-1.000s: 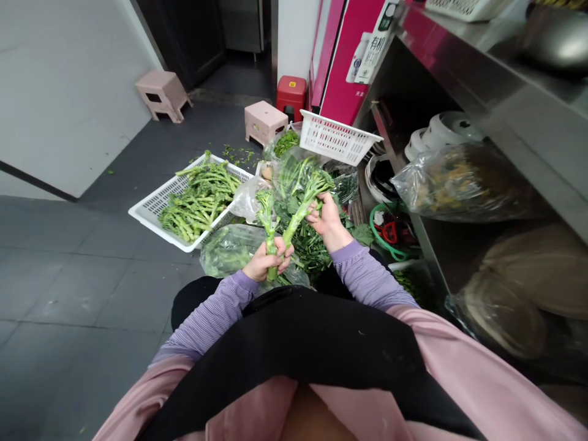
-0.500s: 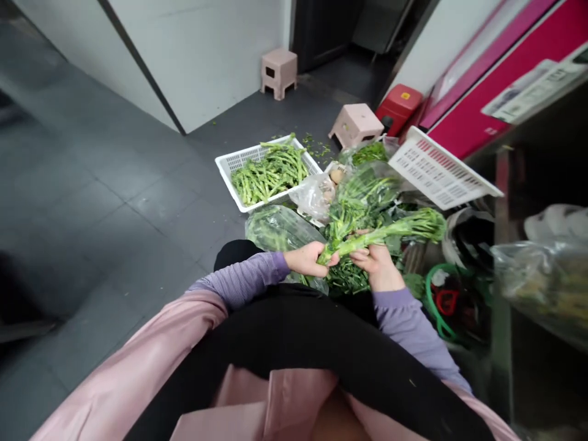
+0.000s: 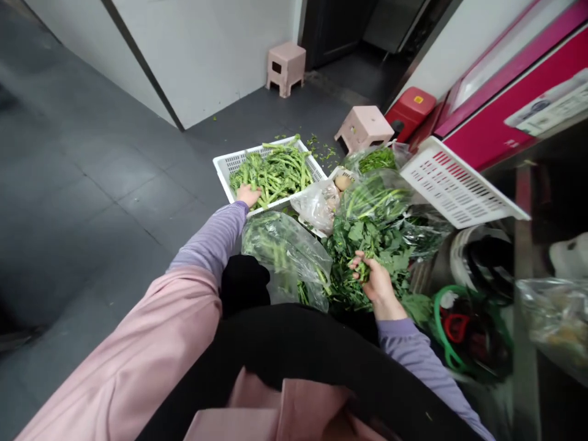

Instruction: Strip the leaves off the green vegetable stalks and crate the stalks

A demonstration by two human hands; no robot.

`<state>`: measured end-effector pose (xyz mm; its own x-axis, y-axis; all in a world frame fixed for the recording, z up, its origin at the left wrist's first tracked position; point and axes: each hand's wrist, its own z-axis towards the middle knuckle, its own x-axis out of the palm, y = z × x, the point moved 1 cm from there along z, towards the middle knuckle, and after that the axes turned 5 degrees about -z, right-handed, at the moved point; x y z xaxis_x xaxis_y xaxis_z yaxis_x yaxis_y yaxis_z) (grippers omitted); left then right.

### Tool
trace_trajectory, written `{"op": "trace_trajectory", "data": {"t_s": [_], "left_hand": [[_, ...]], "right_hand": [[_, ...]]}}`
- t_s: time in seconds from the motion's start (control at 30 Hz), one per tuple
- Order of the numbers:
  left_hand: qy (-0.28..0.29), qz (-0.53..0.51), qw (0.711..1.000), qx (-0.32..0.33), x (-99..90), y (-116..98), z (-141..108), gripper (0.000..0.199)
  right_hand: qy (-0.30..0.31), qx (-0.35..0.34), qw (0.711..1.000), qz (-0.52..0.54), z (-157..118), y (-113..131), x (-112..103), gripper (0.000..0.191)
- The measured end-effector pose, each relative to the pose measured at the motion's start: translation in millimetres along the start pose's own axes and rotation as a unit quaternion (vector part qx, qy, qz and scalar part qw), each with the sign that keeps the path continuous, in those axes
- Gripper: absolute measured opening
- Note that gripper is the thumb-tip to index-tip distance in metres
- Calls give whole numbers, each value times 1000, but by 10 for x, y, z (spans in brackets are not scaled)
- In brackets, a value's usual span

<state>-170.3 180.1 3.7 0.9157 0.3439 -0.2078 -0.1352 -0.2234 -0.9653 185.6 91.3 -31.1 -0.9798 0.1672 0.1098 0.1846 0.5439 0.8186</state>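
My left hand [image 3: 249, 195] is at the near left corner of a white plastic basket [image 3: 222, 177]. Its fingers are closed around the lower end of a green vegetable stalk [image 3: 252, 168], whose leafy head lies among the other stalks [image 3: 287, 174] in the basket. My right hand [image 3: 377, 278] is above a heap of leafy greens [image 3: 353, 239], palm side turned inward. Curled fingers there hold a small bit of green leaves [image 3: 362, 271]. Between the hands, in front of my knees, lies a clear plastic bag [image 3: 285, 251] with green stalks inside.
Bagged greens [image 3: 376, 196] and a clear bag of pale produce [image 3: 316, 205] lie behind the heap. A tilted white basket [image 3: 463, 184], a green-rimmed bucket [image 3: 450, 355] and a red bin [image 3: 408, 113] stand to the right. Two pink stools [image 3: 367, 128] are farther back.
My left hand has carried the stalk from in front of me leftward and forward into the white basket. My right hand has let go of the stalk and now holds leaf bits.
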Motion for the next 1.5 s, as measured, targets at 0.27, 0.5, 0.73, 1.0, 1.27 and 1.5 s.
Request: {"op": "trace_trajectory", "data": {"t_s": [0.27, 0.5, 0.73, 1.0, 1.27, 1.5], "left_hand": [[201, 132, 967, 88, 807, -260, -838, 18], [217, 234, 928, 191, 1169, -370, -1766, 35], [228, 237, 916, 228, 1353, -266, -1968, 35], [256, 47, 950, 171, 1365, -197, -1782, 27], [457, -324, 817, -135, 1280, -313, -1733, 35], [514, -339, 772, -158, 1207, -291, -1746, 33]], "right_hand": [[86, -100, 989, 70, -214, 290, 253, 36], [61, -168, 982, 68, -535, 515, 255, 41], [-56, -223, 971, 58, -638, 429, 251, 33], [61, -40, 981, 181, -542, 579, 298, 15], [32, -40, 992, 115, -438, 402, 271, 13], [131, -188, 968, 105, -641, 621, 386, 26]]}}
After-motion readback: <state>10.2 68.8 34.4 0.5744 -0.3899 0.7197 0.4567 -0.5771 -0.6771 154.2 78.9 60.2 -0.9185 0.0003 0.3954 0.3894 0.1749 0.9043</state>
